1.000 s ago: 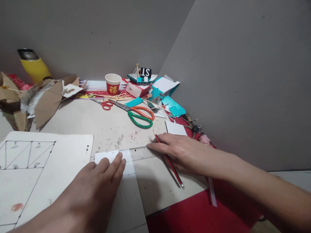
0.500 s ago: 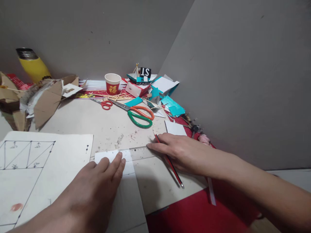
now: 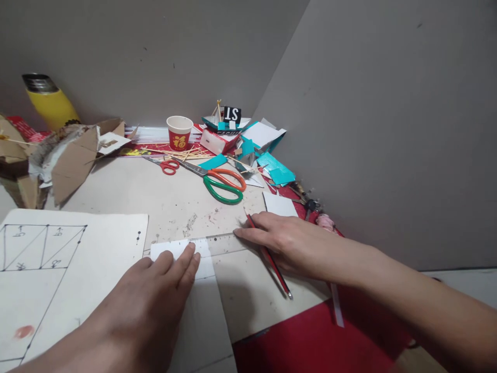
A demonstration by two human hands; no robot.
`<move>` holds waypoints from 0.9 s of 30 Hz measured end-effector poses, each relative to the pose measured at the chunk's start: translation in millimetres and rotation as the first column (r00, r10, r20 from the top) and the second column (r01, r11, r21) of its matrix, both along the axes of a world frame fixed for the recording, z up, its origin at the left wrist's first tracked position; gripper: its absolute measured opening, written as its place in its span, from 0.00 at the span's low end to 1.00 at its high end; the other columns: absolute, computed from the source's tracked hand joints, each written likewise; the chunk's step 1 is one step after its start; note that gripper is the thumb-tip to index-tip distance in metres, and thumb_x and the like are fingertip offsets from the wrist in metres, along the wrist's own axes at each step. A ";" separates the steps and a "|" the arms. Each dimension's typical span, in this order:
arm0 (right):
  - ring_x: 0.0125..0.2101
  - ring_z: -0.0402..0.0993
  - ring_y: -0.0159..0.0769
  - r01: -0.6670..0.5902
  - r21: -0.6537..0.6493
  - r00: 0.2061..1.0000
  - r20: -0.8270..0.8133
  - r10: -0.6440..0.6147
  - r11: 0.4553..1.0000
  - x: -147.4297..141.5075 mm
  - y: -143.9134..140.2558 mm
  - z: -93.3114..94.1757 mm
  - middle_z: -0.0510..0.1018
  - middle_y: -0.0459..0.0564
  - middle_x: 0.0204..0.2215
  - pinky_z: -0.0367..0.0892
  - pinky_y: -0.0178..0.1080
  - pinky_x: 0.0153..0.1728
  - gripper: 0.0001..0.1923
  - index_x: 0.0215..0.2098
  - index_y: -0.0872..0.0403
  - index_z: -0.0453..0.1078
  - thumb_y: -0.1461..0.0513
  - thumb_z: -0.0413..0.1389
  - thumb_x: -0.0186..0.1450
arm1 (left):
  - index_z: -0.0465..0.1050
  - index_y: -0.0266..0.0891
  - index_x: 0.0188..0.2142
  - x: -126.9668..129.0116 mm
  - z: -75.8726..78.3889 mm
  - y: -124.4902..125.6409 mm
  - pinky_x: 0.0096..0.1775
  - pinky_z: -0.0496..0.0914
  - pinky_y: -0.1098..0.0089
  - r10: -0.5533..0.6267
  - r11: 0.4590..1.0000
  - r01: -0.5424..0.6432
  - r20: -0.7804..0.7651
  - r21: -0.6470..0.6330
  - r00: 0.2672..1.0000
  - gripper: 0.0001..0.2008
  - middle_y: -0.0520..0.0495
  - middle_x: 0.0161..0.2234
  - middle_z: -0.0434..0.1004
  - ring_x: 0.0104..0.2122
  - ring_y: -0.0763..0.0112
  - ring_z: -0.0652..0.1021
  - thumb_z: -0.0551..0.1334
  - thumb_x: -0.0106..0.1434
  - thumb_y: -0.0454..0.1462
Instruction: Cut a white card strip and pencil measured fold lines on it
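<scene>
A clear ruler [image 3: 223, 244] lies across a white strip of card [image 3: 207, 311] that has pencil lines on it. My left hand [image 3: 155, 290] rests on the card with its fingers stretched flat, the tips on the ruler's left part. At the ruler's other end is my right hand [image 3: 279, 238], thumb or index fingertip at its upper edge. A red and black pencil [image 3: 277, 272] is held between that hand's fingers, its point up and away from the card. Left of the card lies a white sheet [image 3: 112, 248] with a drawn truss-like figure.
Large scissors [image 3: 223, 186] and small red scissors [image 3: 169, 167] lie beyond my hands. Behind them are a red paper cup [image 3: 179, 133], thin wooden sticks [image 3: 190, 154] and turquoise card scraps [image 3: 277, 168]. Cut cardboard [image 3: 75, 166] and a yellow bottle [image 3: 52, 106] stand left. Walls close the back and right.
Both hands, the ruler and the pencil hold the same positions. The whole view has shifted very slightly.
</scene>
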State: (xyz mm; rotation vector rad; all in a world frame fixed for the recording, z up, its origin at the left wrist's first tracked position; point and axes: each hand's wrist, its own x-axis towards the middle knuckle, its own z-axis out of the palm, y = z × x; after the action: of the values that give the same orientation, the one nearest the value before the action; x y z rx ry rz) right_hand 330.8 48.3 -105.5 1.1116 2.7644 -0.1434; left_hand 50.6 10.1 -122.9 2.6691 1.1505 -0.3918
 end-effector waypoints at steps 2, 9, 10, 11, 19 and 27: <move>0.35 0.68 0.41 -0.004 -0.001 1.000 0.000 0.004 1.000 -0.4 -0.2 0.7 0.69 0.54 0.38 0.61 0.37 0.30 0.23 0.56 0.53 0.66 0.71 0.49 0.64 | 0.53 0.31 0.67 -0.5 -0.8 1.5 0.44 0.73 0.50 -0.010 1.000 0.010 0.009 -0.023 1.000 0.40 0.41 0.67 0.55 0.48 0.49 0.75 0.56 0.53 0.33; 0.35 0.69 0.41 0.001 -0.003 1.000 -0.004 -0.001 1.000 -1.9 -0.7 1.8 0.70 0.55 0.37 0.64 0.38 0.32 0.24 0.56 0.53 0.66 0.72 0.50 0.63 | 0.53 0.29 0.67 -2.0 -2.2 2.9 0.44 0.73 0.47 -0.020 0.999 0.021 0.052 -0.027 0.998 0.40 0.39 0.66 0.59 0.48 0.47 0.75 0.55 0.52 0.32; 0.34 0.69 0.41 0.001 -0.014 1.000 -0.009 -0.001 1.000 -1.8 -0.6 3.9 0.71 0.55 0.37 0.64 0.38 0.32 0.24 0.57 0.54 0.66 0.71 0.51 0.63 | 0.53 0.29 0.67 -1.7 -1.7 2.5 0.44 0.73 0.47 -0.021 0.999 0.022 0.051 -0.023 0.998 0.41 0.39 0.66 0.59 0.48 0.47 0.75 0.55 0.52 0.31; 0.34 0.70 0.41 0.002 -0.029 1.000 -0.016 -0.003 1.000 -1.8 -0.4 7.0 0.71 0.55 0.37 0.65 0.39 0.32 0.24 0.57 0.54 0.66 0.71 0.51 0.63 | 0.53 0.28 0.67 -1.4 -1.1 2.0 0.44 0.73 0.48 -0.022 1.000 0.023 0.051 -0.022 0.998 0.41 0.39 0.66 0.59 0.48 0.47 0.75 0.55 0.51 0.31; 0.43 0.73 0.38 -0.059 -0.302 0.827 -0.548 -0.123 0.951 -34.9 9.6 30.2 0.76 0.57 0.45 0.67 0.40 0.45 0.23 0.62 0.57 0.61 0.55 0.43 0.74 | 0.57 0.29 0.65 -2.0 0.0 -0.1 0.45 0.72 0.49 -0.017 1.000 0.018 0.068 -0.009 0.998 0.39 0.37 0.65 0.61 0.48 0.48 0.74 0.56 0.52 0.30; 0.17 0.59 0.25 -0.141 -0.680 0.429 -0.697 -0.575 0.720 -94.0 33.0 -25.5 0.65 0.40 0.17 0.57 0.31 0.18 0.14 0.29 0.57 0.70 0.55 0.57 0.66 | 0.59 0.27 0.64 -1.5 -2.1 -1.5 0.42 0.73 0.52 -0.066 0.996 0.062 0.052 0.070 0.996 0.38 0.33 0.63 0.65 0.45 0.49 0.75 0.57 0.53 0.36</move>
State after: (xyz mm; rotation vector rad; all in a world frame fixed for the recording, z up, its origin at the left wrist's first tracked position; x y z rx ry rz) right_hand 236.8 81.3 -131.1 1.4233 2.6733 -2.1886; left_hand 49.1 8.6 -125.0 2.7629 1.0833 -0.2934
